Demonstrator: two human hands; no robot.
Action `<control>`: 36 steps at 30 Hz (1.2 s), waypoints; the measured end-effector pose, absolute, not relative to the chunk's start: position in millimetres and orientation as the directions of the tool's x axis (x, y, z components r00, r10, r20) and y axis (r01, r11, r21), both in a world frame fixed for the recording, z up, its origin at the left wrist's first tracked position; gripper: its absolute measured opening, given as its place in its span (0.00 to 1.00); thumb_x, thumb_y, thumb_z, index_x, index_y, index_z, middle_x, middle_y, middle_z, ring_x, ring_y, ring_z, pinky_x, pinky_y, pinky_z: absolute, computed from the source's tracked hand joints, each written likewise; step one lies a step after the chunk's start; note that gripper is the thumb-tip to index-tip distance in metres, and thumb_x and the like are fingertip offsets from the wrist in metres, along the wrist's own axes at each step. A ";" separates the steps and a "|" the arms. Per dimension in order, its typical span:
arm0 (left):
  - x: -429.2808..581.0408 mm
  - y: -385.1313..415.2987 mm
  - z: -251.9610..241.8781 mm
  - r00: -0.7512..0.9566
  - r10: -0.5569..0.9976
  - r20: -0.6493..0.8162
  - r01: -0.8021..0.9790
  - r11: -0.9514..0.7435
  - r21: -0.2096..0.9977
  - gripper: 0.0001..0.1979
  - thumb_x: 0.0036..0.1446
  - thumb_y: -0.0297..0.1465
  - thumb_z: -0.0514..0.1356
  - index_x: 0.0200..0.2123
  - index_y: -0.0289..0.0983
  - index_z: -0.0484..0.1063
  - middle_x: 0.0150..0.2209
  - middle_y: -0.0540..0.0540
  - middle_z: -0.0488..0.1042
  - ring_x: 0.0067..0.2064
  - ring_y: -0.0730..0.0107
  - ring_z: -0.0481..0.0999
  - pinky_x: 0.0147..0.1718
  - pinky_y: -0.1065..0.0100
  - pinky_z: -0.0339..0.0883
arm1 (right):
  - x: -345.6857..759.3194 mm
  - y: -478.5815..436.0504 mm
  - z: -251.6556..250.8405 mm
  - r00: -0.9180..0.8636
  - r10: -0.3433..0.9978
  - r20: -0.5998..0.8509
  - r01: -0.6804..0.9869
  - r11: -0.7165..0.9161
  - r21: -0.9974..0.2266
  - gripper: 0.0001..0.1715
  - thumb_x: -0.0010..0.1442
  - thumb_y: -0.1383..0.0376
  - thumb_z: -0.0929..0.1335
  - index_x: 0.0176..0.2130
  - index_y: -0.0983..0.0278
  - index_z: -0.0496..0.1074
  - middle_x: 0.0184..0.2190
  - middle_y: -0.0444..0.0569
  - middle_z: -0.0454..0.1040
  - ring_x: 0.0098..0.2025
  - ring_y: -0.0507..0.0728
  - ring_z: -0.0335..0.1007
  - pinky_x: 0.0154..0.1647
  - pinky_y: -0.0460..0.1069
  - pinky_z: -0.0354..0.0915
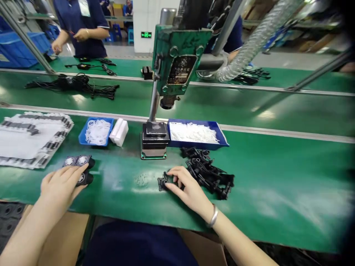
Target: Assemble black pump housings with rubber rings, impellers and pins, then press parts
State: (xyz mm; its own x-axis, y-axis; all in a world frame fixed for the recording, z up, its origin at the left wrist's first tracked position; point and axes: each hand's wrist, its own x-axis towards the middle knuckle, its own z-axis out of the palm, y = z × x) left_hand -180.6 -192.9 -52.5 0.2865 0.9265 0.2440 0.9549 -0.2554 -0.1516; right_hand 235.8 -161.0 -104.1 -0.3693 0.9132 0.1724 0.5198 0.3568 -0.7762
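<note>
My left hand (59, 184) rests over a small group of black square parts with white round centres (83, 160), its fingers curled round them on the green bench. The palm side is hidden. Nearer the middle, my right hand (186, 184) pinches a small black plastic part (161, 183) between thumb and fingers, low over the bench top. Just right of that hand lies a heap of similar black plastic parts (202, 166). A green press (177, 62) stands ahead, its ram above a black metal block (154, 138).
Behind my hands are a blue tray of white rings (82, 137), white blocks (119, 132) and a blue bin of thin white pieces (224, 141). Stacked white sheets (19, 142) lie at left. Black cables (74, 85) lie farther back; a co-worker (83, 29) stands beyond.
</note>
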 end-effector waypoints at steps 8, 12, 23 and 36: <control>-57.8 -194.2 -80.2 0.357 0.929 0.095 0.652 -0.321 0.687 0.25 0.61 0.36 0.63 0.60 0.45 0.63 0.52 0.44 0.75 0.54 0.61 0.75 0.53 0.61 0.71 | 219.5 -160.3 -125.3 -0.349 0.898 0.266 0.481 0.416 -0.772 0.07 0.62 0.63 0.71 0.42 0.62 0.72 0.45 0.53 0.69 0.48 0.59 0.70 0.49 0.56 0.71; -3.7 -192.6 -99.3 0.345 0.939 -0.008 0.341 -0.118 0.932 0.29 0.54 0.32 0.69 0.58 0.43 0.64 0.50 0.43 0.76 0.52 0.60 0.77 0.53 0.56 0.73 | 228.6 -155.1 -112.6 -0.316 0.923 0.220 0.462 0.352 -0.814 0.07 0.61 0.61 0.72 0.39 0.61 0.74 0.45 0.52 0.70 0.41 0.56 0.71 0.35 0.50 0.71; 8.7 -195.4 -111.9 0.314 0.949 0.018 0.237 -0.097 0.967 0.27 0.54 0.31 0.68 0.56 0.42 0.64 0.47 0.43 0.74 0.49 0.61 0.78 0.50 0.58 0.75 | 207.5 -177.7 -60.6 -0.425 0.806 0.412 0.325 0.561 -0.761 0.09 0.61 0.62 0.73 0.41 0.59 0.71 0.41 0.50 0.74 0.51 0.59 0.70 0.50 0.57 0.70; 8.3 -196.4 -117.1 0.320 0.945 0.061 0.257 -0.148 0.955 0.26 0.56 0.32 0.67 0.57 0.43 0.64 0.50 0.43 0.74 0.51 0.61 0.77 0.50 0.59 0.75 | 200.8 -178.0 -75.6 -0.451 0.773 0.446 0.306 0.603 -0.736 0.11 0.62 0.63 0.72 0.44 0.61 0.69 0.41 0.51 0.73 0.50 0.59 0.68 0.51 0.58 0.70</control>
